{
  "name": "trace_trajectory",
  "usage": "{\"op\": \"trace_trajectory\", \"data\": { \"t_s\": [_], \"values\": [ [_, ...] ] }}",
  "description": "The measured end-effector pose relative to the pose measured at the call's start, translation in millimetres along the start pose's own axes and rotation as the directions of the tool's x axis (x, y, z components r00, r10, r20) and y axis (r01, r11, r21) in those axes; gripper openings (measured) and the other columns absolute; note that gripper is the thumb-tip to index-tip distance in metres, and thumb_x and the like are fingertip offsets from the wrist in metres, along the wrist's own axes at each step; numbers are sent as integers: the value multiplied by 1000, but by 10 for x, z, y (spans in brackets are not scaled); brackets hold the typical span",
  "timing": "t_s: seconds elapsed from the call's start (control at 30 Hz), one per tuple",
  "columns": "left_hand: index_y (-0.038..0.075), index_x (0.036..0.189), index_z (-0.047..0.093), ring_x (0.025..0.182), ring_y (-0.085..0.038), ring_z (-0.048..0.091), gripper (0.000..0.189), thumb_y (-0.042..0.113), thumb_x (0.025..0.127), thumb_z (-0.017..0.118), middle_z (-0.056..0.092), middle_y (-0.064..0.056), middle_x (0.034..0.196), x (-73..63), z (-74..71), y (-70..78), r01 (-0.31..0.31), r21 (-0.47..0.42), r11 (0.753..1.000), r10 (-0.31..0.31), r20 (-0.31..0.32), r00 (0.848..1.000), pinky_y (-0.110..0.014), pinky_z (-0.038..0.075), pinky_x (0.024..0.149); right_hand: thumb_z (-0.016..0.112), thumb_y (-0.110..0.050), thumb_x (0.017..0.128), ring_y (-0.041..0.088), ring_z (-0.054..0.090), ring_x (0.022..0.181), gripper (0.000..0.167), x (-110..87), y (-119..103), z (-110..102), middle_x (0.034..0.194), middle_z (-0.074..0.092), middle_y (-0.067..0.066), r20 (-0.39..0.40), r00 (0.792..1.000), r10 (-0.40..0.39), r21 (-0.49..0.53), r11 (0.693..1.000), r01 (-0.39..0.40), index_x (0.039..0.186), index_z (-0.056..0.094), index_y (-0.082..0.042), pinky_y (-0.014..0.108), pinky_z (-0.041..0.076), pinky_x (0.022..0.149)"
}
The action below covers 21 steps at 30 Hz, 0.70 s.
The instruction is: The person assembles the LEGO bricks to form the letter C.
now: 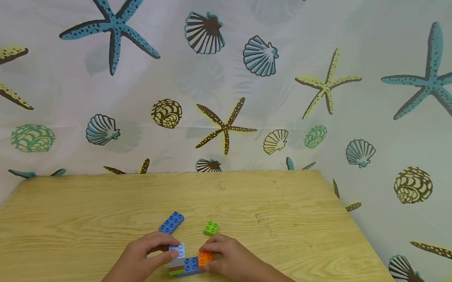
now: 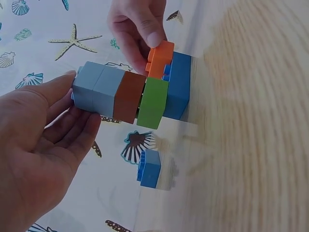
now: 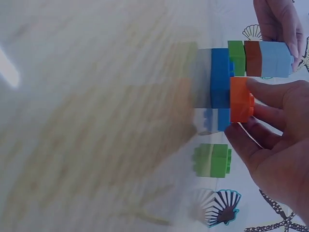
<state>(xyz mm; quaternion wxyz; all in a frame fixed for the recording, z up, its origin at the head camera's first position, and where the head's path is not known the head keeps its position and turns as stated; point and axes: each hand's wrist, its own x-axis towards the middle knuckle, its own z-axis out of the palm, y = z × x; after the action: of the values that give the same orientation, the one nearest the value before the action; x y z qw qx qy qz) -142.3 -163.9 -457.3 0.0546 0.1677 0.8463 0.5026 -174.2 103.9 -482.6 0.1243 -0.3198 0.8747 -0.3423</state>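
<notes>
Left hand [image 1: 145, 253] closest to me: thumb and fingers pinching the top light-blue brick [image 1: 177, 250] of a stack. From the top I read two light-blue layers, then a brown brick [image 2: 129, 96], then a green brick [image 2: 153, 101] at the bottom. Right hand [image 1: 234, 256] also narrow, gripping an orange brick [image 1: 204, 258]. Stack is at the left end of a blue base brick [image 1: 191, 264], orange at its right end; can't tell if either is fully seated. Beyond the hands: loose blue brick [image 1: 171, 222], small lime brick [image 1: 211, 227], both on the wooden table [image 1: 294, 223]. Shell-and-starfish cloth [image 1: 246, 91] behind.
</notes>
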Motion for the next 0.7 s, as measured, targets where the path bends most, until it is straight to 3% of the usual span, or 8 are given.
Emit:
{"op": "trace_trajectory", "data": {
  "t_s": [0.13,0.3,0.4,0.5,0.7],
  "values": [
    [18,116,72,102,-7,65,30,39,95,69,69,3,112,-20,30,-3,24,-14,1000,-25,-39,999,-34,57,93,70,-31,96,12,57,125,43,19,-103,-15,133,62,1,-55,996,-74,23,997,75,134,65,-11,28,50,104],
    [16,121,71,104,-8,65,33,36,94,71,68,2,115,-73,26,-2,44,-57,997,-50,-93,994,-32,56,95,67,-27,98,14,62,120,38,73,-268,18,130,66,8,-147,975,-168,221,955,198,132,65,-10,30,53,102],
    [16,119,71,103,-7,65,29,32,95,71,68,0,115,-110,29,-20,-1,-82,997,-7,-99,995,-25,56,92,68,-21,97,18,64,119,35,102,-337,61,129,66,9,-164,972,-171,325,921,217,130,66,-9,29,54,101],
    [15,117,71,103,-7,66,25,28,95,71,68,-1,115,-133,55,-49,-32,-115,993,20,-105,994,-20,55,90,69,-17,96,18,64,118,32,131,-369,104,126,66,7,-178,970,-164,364,905,220,127,68,-9,26,54,98],
    [14,116,71,104,-7,65,24,27,95,70,68,-3,115,-141,89,-62,5,-169,986,-24,-114,993,-20,54,92,70,-17,96,15,64,117,30,147,-388,125,124,67,8,-192,968,-162,371,901,225,125,69,-9,22,56,92]
  ]
}}
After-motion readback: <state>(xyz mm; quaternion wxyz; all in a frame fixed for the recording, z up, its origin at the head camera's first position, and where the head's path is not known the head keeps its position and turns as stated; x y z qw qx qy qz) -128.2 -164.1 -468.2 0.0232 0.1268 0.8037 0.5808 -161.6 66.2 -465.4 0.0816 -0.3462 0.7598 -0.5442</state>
